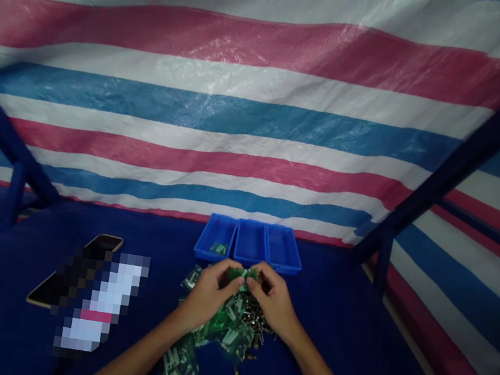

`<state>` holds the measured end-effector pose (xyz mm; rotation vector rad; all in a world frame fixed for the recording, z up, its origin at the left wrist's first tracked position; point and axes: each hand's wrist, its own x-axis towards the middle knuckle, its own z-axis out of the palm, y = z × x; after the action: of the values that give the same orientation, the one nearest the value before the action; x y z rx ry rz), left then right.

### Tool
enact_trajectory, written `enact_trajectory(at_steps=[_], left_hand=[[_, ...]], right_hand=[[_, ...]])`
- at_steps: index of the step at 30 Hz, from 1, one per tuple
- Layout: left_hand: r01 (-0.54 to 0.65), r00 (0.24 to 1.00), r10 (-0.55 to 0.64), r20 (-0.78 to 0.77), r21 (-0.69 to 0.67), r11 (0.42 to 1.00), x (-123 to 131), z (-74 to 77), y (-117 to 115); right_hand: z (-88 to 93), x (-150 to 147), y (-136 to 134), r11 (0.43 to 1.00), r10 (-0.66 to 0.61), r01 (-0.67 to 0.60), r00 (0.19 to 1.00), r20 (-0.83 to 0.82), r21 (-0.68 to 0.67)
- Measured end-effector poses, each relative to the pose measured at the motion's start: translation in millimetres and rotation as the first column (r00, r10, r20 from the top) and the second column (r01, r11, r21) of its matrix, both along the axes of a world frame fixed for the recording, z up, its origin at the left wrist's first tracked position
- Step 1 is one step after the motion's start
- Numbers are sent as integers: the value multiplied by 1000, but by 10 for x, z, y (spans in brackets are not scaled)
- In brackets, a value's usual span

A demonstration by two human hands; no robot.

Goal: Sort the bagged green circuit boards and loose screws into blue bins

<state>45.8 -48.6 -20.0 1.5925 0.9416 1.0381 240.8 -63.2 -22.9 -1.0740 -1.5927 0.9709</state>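
Note:
Both hands meet above a pile, just in front of the blue trays. My left hand [213, 288] is closed, thumb and fingers pinching one side of a small green plastic bag [244, 272]. On its other side, my right hand [274, 298] pinches the same bag, thumbs nearly touching. What the bag contains is mostly hidden by the fingers. Below lie several green-tinted plastic bags [234, 337] with pale strip-shaped pieces inside. Loose brass and dark metal fittings [258, 323], screw-like, are heaped under my right hand. Another bag of pale pieces [180, 365] lies nearer to me, by my left forearm.
Three blue trays stand side by side behind my hands: a left tray [199, 250] holding a small bag [218, 248], a middle tray [250, 249] and a right tray [284, 254]. A phone [103, 243] and a pixelated white item [121, 293] lie left. Blue frame bars [451, 161] flank the table.

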Motion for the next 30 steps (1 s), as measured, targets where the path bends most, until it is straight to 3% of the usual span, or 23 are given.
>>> enact_trajectory(at_steps=[7,16,25,30], left_hand=[[-78,996,80,36,-53,996,-20,-36,41],[-60,998,61,28,-28,998,-7,25,12],[-102,993,104,59,-26,994,-32,-40,60],[-88,995,88,43,-17,996,-28,23,52]], right_hand=[[9,19,-11,999,51,-50,995,88,-10],[-8,29,-7,1000,29,-29,998,64,10],[-30,1,3,999,41,-41,997,59,0],[-55,25,22,1000,24,-24,1000,15,-12]])
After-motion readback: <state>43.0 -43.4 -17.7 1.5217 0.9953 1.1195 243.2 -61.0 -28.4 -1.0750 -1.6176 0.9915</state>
